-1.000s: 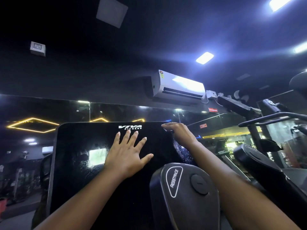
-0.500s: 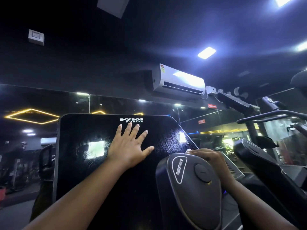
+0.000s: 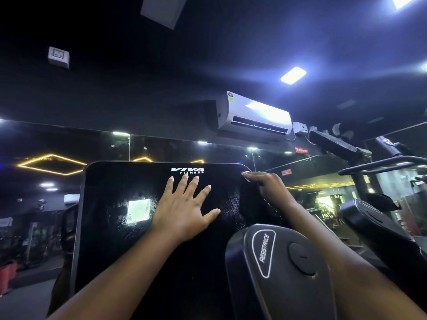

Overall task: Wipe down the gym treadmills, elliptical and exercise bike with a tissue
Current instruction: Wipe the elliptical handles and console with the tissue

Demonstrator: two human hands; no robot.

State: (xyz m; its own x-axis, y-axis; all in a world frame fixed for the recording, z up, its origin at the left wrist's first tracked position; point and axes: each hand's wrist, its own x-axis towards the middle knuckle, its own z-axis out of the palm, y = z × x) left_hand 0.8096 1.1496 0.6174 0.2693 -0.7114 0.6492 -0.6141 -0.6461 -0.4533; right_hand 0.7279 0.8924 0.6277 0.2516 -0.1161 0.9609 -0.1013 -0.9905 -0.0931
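My left hand (image 3: 184,211) lies flat, fingers spread, mid-frame on the black Viva Fitness console (image 3: 111,227), while my right hand (image 3: 268,188) curves over its upper right corner, whether gripping a tissue I cannot tell.

A gym: a Viva Fitness console (image 3: 104,239), a resistance knob (image 3: 301,258), wall mirrors (image 3: 46,144).

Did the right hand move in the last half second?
Yes. The right hand went up from beside the resistance knob housing to the top right corner of the black console panel, near the VIVA logo.
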